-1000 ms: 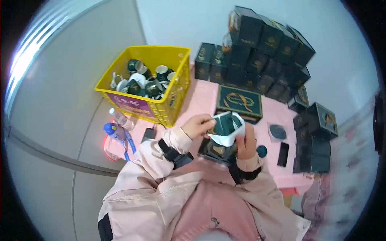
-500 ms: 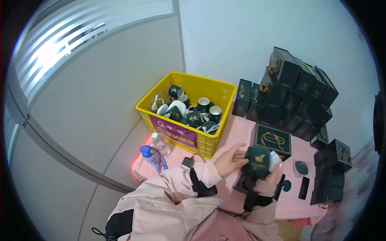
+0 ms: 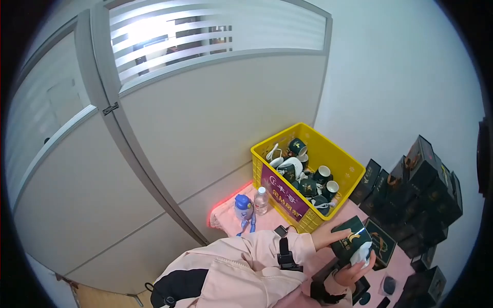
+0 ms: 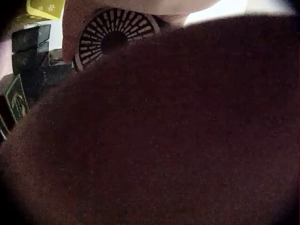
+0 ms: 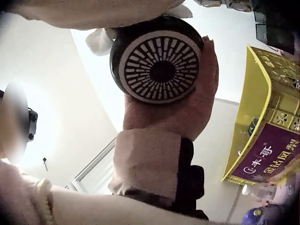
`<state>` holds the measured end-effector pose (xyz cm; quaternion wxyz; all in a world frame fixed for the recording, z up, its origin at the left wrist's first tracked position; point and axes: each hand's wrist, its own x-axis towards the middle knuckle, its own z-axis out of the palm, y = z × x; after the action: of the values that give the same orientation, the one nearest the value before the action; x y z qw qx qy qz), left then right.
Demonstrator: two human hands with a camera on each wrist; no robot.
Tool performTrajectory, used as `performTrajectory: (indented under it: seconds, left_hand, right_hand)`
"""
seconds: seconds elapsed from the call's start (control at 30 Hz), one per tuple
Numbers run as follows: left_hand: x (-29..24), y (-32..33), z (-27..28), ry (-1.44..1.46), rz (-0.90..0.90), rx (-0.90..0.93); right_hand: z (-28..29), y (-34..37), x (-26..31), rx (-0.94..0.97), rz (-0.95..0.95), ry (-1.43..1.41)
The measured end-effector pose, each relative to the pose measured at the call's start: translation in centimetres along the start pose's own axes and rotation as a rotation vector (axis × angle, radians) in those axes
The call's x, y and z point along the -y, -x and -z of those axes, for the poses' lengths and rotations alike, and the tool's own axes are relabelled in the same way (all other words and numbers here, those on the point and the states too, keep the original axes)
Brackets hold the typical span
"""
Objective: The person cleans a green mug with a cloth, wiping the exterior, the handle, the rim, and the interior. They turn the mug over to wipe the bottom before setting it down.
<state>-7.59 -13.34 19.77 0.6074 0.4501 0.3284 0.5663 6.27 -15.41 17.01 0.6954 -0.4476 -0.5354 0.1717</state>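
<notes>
Mug (image 3: 343,248), green with gold print, held up at the desk (image 3: 346,211).
Right hand (image 3: 352,273) pinches a white wad (image 3: 363,251) against it; left hand (image 3: 328,236) grips its side. Beyond: yellow crate (image 3: 336,156) holding more mugs (image 3: 309,188), dark boxes (image 3: 421,192) stacked nearby.

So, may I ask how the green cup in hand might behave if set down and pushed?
Upright, the green cup would probably slide rather than tip, as its round base looks broad and flat. Laid on its side, it may roll, given that round outline. Its wall catches light, so it could be slippery.
</notes>
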Motion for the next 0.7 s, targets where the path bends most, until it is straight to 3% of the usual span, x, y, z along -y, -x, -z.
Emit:
performTrajectory:
  seconds: [0.03,0.17,0.3,0.47,0.57,0.7]
  left_hand:
    - [-0.5,0.0,-0.1,0.131,0.112,-0.003]
    - [-0.8,0.3,0.1,0.306,0.246,-0.092]
    - [-1.9,1.1,0.1,0.57,0.364,-0.123]
    - [-4.6,3.0,0.3,0.602,0.386,-0.111]
    - [-2.5,3.9,-0.4,0.12,-0.185,-0.223]
    - [2.2,0.2,1.8,-0.137,-0.263,-0.214]
  right_hand:
    - [-0.1,0.1,0.0,0.012,0.011,-0.006]
    - [-1.7,0.5,-0.2,0.069,0.032,-0.125]
    - [-2.5,0.1,-0.5,0.099,0.118,0.088]
    - [-4.5,-0.5,-0.5,0.177,0.064,-0.282]
    - [-4.8,-0.5,-0.2,0.224,-0.021,-0.46]
    - [-3.8,-0.8,-2.9,0.172,-0.059,-0.368]
